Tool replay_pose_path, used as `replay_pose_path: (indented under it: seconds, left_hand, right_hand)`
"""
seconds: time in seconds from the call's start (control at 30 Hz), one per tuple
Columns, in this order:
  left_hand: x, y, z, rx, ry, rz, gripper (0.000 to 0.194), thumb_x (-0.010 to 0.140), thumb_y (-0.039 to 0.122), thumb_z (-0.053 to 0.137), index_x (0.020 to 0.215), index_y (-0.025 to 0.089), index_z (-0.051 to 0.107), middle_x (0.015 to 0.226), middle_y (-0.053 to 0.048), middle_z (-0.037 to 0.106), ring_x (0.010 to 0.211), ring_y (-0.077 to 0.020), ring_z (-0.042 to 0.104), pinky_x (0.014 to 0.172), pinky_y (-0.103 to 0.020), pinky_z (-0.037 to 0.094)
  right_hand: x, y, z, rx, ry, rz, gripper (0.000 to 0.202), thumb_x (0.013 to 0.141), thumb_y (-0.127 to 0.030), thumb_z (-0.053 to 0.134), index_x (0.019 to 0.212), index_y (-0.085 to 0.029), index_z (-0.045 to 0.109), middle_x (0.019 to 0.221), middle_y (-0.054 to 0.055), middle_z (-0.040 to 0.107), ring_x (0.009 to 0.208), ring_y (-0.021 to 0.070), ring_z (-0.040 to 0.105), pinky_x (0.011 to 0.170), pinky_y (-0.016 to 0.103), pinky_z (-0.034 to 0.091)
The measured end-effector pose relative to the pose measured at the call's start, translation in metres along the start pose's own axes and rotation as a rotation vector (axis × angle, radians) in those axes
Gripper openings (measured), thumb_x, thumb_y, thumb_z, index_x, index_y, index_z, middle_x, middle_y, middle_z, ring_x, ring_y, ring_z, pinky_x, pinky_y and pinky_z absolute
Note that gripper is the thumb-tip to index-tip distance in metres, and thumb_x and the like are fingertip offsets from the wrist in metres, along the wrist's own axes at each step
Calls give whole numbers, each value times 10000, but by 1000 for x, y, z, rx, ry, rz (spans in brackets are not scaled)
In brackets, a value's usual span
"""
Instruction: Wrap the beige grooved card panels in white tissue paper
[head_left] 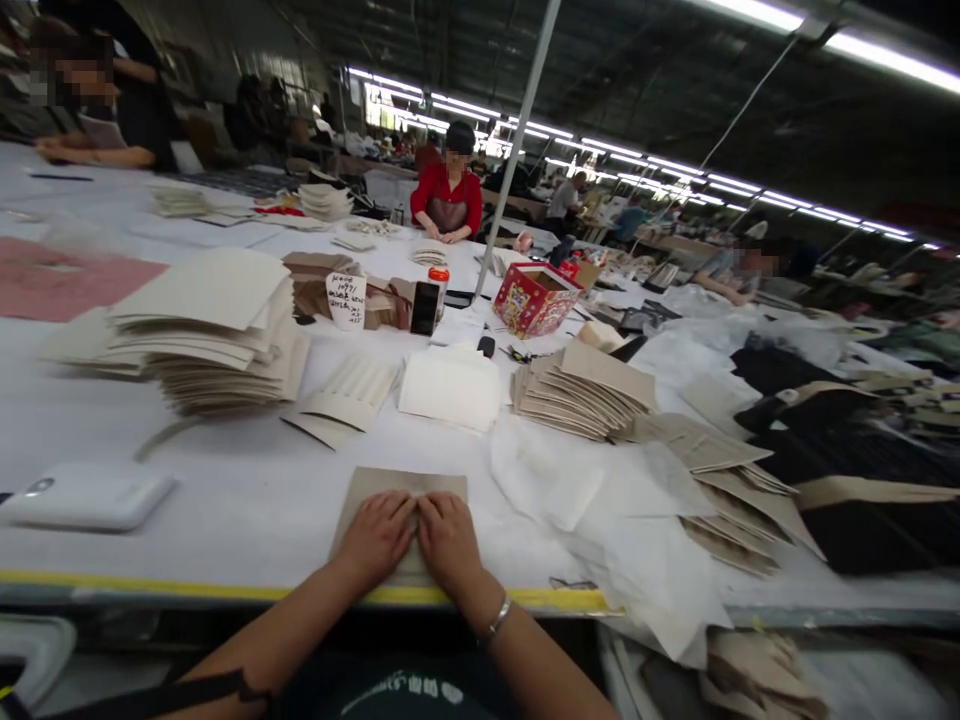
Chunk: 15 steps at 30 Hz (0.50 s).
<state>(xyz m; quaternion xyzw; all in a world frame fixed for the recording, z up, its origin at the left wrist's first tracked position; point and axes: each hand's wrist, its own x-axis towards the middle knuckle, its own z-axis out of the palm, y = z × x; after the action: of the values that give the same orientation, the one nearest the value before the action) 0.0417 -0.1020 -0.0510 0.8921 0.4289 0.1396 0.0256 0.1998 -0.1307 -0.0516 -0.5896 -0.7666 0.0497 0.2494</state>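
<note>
A flat grey-beige fabric panel (409, 482) lies on the table right in front of me, close to the near edge. My left hand (381, 530) rests on its middle with fingers bent and pressed together. Beside it, my right hand (448, 535) is closed in the same way, and a silver bracelet circles that wrist. Both hands meet at the fingertips and seem to pinch the panel's surface between them. The thumbs, and whatever small detail lies under the fingers, are hidden.
Stacked pale panels (217, 330) stand to the left, and a beige stack (581, 390) to the right. White sheets (450, 385) lie ahead. A white device (90, 497) sits at left, a red box (534, 298) farther back. Crumpled translucent sheets (637, 540) overhang the edge. Co-workers sit beyond.
</note>
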Motion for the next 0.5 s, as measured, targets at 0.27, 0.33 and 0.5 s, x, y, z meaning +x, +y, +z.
replay_pose_path:
  seconds: [0.27, 0.33, 0.5]
  left_hand:
    - [0, -27, -32, 126, -60, -146, 320, 814, 423, 453, 971, 177, 585, 1005, -89, 570, 930, -237, 491, 808, -360, 399]
    - [-3, -31, -41, 175, -63, -198, 310, 815, 422, 447, 919, 169, 594, 955, -93, 579, 893, -245, 502, 768, -365, 405]
    - [0, -22, -34, 191, 68, -180, 301, 840, 338, 413, 991, 157, 601, 1048, -110, 602, 1012, -272, 498, 922, -458, 316]
  right_hand:
    - [4, 11, -16, -132, -30, 114, 120, 782, -255, 526, 858, -172, 566, 905, 59, 530, 878, 201, 431, 789, 331, 352]
    - [3, 13, -21, -161, -43, 124, 130, 777, -274, 540, 852, -170, 565, 895, 60, 530, 869, 205, 433, 782, 336, 350]
    - [14, 3, -17, -127, -66, 131, 152, 778, -234, 535, 914, -177, 572, 950, 68, 548, 915, 213, 443, 805, 345, 352]
